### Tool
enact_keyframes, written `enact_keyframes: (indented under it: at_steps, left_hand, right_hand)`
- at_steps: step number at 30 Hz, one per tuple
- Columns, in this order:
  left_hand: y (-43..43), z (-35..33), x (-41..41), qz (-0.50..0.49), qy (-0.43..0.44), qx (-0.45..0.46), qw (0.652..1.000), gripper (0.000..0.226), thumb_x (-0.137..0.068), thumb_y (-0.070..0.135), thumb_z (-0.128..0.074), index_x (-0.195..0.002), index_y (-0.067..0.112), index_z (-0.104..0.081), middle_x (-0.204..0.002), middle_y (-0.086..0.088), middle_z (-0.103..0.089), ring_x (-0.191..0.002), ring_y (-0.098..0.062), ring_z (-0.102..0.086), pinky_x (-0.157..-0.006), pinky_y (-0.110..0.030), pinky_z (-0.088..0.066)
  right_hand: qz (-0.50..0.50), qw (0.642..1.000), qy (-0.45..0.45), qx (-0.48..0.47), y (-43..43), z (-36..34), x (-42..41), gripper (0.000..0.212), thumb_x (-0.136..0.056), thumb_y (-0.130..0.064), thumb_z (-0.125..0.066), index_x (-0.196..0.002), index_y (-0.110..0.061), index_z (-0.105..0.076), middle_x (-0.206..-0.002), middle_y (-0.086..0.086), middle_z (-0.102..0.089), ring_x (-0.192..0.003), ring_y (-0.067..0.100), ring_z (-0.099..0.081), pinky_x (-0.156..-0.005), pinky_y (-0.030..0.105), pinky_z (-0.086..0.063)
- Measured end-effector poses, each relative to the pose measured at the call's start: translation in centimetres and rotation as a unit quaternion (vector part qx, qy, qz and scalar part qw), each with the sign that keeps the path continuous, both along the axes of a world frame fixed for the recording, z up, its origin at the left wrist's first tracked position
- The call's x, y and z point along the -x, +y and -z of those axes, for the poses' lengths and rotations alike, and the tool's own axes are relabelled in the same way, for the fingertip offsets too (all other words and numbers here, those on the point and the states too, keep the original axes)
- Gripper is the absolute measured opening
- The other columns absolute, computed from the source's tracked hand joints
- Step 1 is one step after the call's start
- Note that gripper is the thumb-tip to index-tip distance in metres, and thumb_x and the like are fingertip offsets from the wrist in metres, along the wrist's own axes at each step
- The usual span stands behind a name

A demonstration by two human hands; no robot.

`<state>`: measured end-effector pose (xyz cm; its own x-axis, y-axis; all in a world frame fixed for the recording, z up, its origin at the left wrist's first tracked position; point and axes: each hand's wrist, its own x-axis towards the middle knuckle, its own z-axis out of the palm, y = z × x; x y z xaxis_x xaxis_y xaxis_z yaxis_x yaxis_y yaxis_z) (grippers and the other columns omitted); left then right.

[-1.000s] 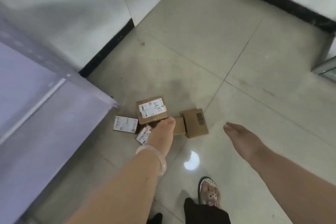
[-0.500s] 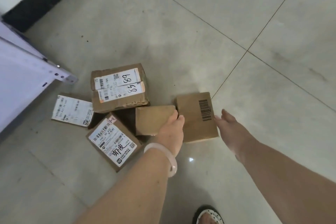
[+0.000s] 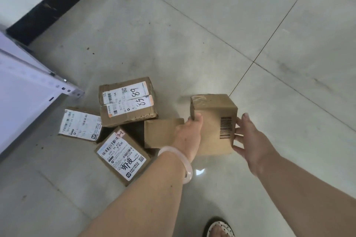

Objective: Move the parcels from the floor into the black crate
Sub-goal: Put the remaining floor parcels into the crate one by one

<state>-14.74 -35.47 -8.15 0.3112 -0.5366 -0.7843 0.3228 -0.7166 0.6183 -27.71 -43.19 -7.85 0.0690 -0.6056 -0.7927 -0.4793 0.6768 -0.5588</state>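
Several brown cardboard parcels lie together on the grey tiled floor. My left hand [image 3: 189,134] and my right hand [image 3: 250,140] grip opposite sides of a barcode parcel [image 3: 213,123], which is tilted up off the floor. To its left lie a plain parcel [image 3: 160,133], a parcel marked 89 [image 3: 127,102], a labelled parcel with black handwriting [image 3: 122,156] and a flat labelled parcel [image 3: 80,124]. The black crate is not in view.
A white metal shelf corner [image 3: 28,86] juts in at the left, close to the parcels. A wall with a black skirting [image 3: 50,5] runs along the top left. My sandalled foot [image 3: 219,227] stands at the bottom edge.
The camera has dropped closer to the parcels. Both hands have closed on the barcode parcel and tipped it up from lying flat on the floor.
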Motion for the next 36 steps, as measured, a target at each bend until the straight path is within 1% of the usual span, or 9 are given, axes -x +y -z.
enact_keyframes:
  at_steps: [3,8,13,16,18,21,27,30,36]
  left_hand:
    - [0.1,-5.5,-0.9,-0.056,-0.006,-0.016,0.998,0.043,-0.096,0.053,-0.026,-0.098,0.023,-0.058,-0.124,-0.014,-0.057,-0.118,-0.031,-0.052,-0.105,-0.049,-0.037]
    - [1.2,-17.2,-3.6,-0.198,0.052,0.027,0.978,0.049,-0.092,0.06,-0.032,-0.118,0.027,-0.058,-0.119,0.002,-0.064,-0.115,-0.019,-0.056,-0.109,-0.045,-0.035]
    - [2.3,-31.9,-8.7,-0.226,0.104,0.108,0.963,0.049,-0.093,0.055,-0.038,-0.083,0.022,-0.073,-0.084,0.001,-0.076,-0.084,-0.014,-0.072,-0.091,-0.038,-0.05]
    - [4.7,-41.1,-11.4,-0.201,0.118,0.138,0.963,0.057,-0.093,0.06,-0.03,-0.106,0.019,-0.068,-0.106,-0.005,-0.073,-0.107,-0.022,-0.064,-0.105,-0.046,-0.041]
    - [6.7,-46.5,-12.5,-0.17,0.105,0.162,0.966,0.062,-0.094,0.061,-0.024,-0.107,0.018,-0.068,-0.105,-0.003,-0.074,-0.108,-0.023,-0.064,-0.106,-0.047,-0.039]
    - [9.6,-54.3,-13.4,-0.158,0.072,0.192,0.966,0.06,-0.095,0.058,-0.025,-0.102,0.017,-0.068,-0.098,0.0,-0.075,-0.104,-0.018,-0.066,-0.102,-0.048,-0.042]
    - [14.8,-66.7,-13.2,-0.157,-0.009,0.237,0.959,0.05,-0.096,0.056,-0.028,-0.085,0.042,-0.074,-0.095,0.01,-0.075,-0.103,-0.011,-0.063,-0.102,-0.046,-0.042]
    - [18.0,-71.3,-12.6,-0.2,-0.012,0.254,0.946,0.049,-0.093,0.059,-0.033,-0.091,0.034,-0.075,-0.105,0.007,-0.073,-0.111,-0.014,-0.058,-0.105,-0.051,-0.039]
    - [27.0,-79.7,-10.0,-0.283,-0.052,0.286,0.914,0.049,-0.094,0.057,-0.035,-0.096,0.024,-0.071,-0.104,0.0,-0.073,-0.1,-0.014,-0.064,-0.099,-0.048,-0.047]
  right_hand:
    - [0.067,0.997,-0.006,0.042,-0.6,-5.6,-1.3,0.04,-0.097,-0.049,-0.032,-0.086,-0.027,-0.063,-0.088,-0.001,-0.067,-0.086,0.012,-0.063,-0.073,0.031,-0.049]
    - [0.043,0.988,0.043,0.14,-1.1,-18.2,-4.7,0.065,-0.08,-0.06,-0.027,-0.079,-0.006,-0.063,-0.091,0.016,-0.068,-0.091,0.034,-0.063,-0.092,0.048,-0.048]
    - [-0.034,0.977,0.011,0.211,-0.4,-34.0,-8.8,0.053,-0.078,-0.068,-0.024,-0.092,-0.043,-0.068,-0.088,-0.005,-0.069,-0.089,0.017,-0.064,-0.084,0.037,-0.045]
    - [-0.063,0.973,-0.022,0.223,1.4,-43.6,-10.3,0.047,-0.089,-0.059,-0.027,-0.082,-0.049,-0.072,-0.09,-0.012,-0.07,-0.091,0.009,-0.063,-0.079,0.03,-0.046]
    - [-0.07,0.969,-0.043,0.231,3.1,-49.2,-10.9,0.048,-0.091,-0.056,-0.03,-0.093,-0.034,-0.073,-0.099,-0.01,-0.072,-0.1,0.012,-0.063,-0.093,0.04,-0.047]
    - [-0.069,0.962,-0.061,0.256,6.3,-56.1,-11.4,0.042,-0.092,-0.053,-0.036,-0.093,-0.023,-0.065,-0.096,-0.002,-0.07,-0.097,0.02,-0.064,-0.094,0.049,-0.047]
    - [-0.126,0.938,-0.139,0.291,12.2,-67.1,-12.1,0.032,-0.097,-0.046,-0.033,-0.105,-0.042,-0.064,-0.091,-0.016,-0.071,-0.089,0.003,-0.064,-0.085,0.036,-0.051]
    - [-0.174,0.927,-0.17,0.284,14.4,-71.7,-12.4,0.036,-0.098,-0.05,-0.028,-0.09,-0.052,-0.064,-0.09,-0.016,-0.073,-0.088,0.002,-0.064,-0.086,0.033,-0.049]
    - [-0.267,0.899,-0.216,0.274,20.0,-78.3,-13.3,0.037,-0.096,-0.053,-0.026,-0.093,-0.044,-0.062,-0.101,-0.007,-0.069,-0.101,0.014,-0.061,-0.099,0.043,-0.045]
